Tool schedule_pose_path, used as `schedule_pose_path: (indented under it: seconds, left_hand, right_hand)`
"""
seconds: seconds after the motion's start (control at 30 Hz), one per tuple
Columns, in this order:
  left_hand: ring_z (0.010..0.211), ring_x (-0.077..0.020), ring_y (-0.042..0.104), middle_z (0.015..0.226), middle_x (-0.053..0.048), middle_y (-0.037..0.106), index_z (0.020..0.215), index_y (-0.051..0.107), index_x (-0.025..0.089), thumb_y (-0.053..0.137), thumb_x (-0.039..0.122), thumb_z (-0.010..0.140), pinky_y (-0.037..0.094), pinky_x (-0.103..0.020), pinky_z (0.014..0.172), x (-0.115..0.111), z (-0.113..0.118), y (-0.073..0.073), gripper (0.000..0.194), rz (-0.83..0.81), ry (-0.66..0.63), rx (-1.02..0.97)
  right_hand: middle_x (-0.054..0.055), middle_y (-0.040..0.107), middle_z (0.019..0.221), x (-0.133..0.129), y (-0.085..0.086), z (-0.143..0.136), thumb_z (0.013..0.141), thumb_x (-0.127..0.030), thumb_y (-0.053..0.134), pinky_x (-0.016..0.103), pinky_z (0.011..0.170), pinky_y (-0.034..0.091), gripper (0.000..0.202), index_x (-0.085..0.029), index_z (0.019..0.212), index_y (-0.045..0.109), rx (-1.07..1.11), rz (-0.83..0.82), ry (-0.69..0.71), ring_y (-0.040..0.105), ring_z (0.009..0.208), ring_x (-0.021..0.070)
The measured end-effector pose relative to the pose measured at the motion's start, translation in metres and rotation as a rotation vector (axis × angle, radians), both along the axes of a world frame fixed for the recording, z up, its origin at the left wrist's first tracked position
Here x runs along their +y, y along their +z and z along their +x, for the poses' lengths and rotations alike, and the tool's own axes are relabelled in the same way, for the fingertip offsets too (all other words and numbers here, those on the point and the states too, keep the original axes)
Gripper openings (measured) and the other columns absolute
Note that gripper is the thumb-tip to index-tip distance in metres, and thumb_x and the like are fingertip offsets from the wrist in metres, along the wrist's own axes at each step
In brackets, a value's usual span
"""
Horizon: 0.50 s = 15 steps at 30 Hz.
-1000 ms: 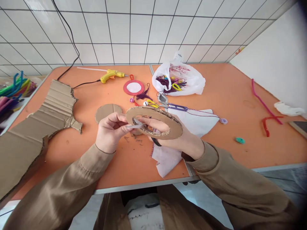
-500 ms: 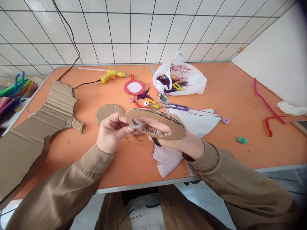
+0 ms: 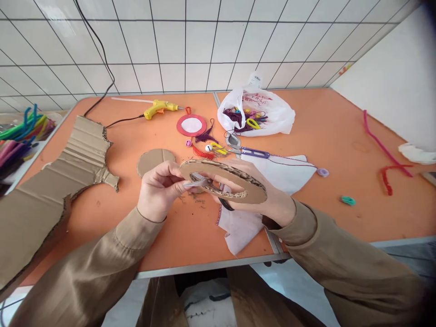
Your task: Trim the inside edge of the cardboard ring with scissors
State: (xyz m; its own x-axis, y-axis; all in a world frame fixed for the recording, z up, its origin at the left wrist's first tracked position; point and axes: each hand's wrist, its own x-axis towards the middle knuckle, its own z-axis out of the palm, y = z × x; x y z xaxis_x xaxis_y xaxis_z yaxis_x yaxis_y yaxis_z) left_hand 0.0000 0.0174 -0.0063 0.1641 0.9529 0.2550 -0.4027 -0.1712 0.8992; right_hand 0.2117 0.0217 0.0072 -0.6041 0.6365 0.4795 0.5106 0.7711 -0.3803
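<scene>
Cardbd ring (image 3: 255, 193) tipped slightly more edge-on vs 0.5 s ago, R-hand end lower. L hand (image 3: 155, 193) pinches its other end; R hand (image 3: 272, 197) holds scissors (image 3: 200, 182), blades in hole. Prob. best: tiny snips, L hand clear of tips. Ring's btwn hands, long axis hand-to-hand, dipping R.

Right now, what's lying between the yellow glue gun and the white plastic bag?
In the head view, a red-rimmed white disc lies between the yellow glue gun and the white plastic bag, with a purple tassel beside it.
</scene>
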Motion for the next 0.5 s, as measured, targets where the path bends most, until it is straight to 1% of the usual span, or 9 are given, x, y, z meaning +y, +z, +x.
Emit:
schedule_pose_path:
  seconds: [0.1,0.17,0.33,0.5]
  left_hand:
    - [0.059,-0.0178,0.075,0.071,-0.002,0.078,0.067,0.068,0.016,0.094,0.022,0.065,0.065,-0.026,0.056,0.0009,0.0001,-0.0010,0.027,0.005,-0.006,-0.006]
    - [0.059,-0.0176,0.075,0.070,-0.001,0.078,0.067,0.068,0.016,0.094,0.020,0.065,0.066,-0.026,0.057,0.0010,-0.0002,-0.0016,0.026,-0.001,-0.007,-0.008]
    - [0.056,-0.0167,0.075,0.066,-0.001,0.077,0.067,0.069,0.016,0.094,0.020,0.065,0.066,-0.024,0.057,0.0007,-0.0012,-0.0028,0.026,-0.007,0.001,-0.001]
    - [0.057,-0.0174,0.075,0.067,-0.001,0.077,0.068,0.069,0.016,0.094,0.020,0.066,0.067,-0.025,0.058,0.0008,-0.0021,-0.0038,0.025,-0.013,-0.003,0.004]
  right_hand:
    - [-0.002,0.056,0.065,0.0008,-0.0033,-0.0010,0.097,-0.023,0.051,0.028,0.054,0.040,0.015,-0.021,0.096,0.065,0.071,-0.031,0.046,0.053,0.057,0.0154]
    - [-0.002,0.057,0.065,0.0011,-0.0048,-0.0006,0.095,-0.021,0.052,0.027,0.054,0.041,0.013,-0.021,0.096,0.065,0.085,-0.049,0.052,0.053,0.058,0.0152]
    - [-0.002,0.057,0.067,-0.0006,-0.0052,0.0006,0.094,-0.018,0.052,0.028,0.054,0.043,0.016,-0.022,0.101,0.066,0.092,-0.092,0.035,0.054,0.059,0.0157]
    - [0.000,0.061,0.071,-0.0030,-0.0023,0.0009,0.097,-0.022,0.051,0.029,0.058,0.048,0.018,-0.026,0.103,0.067,0.073,-0.160,0.015,0.059,0.064,0.0172]
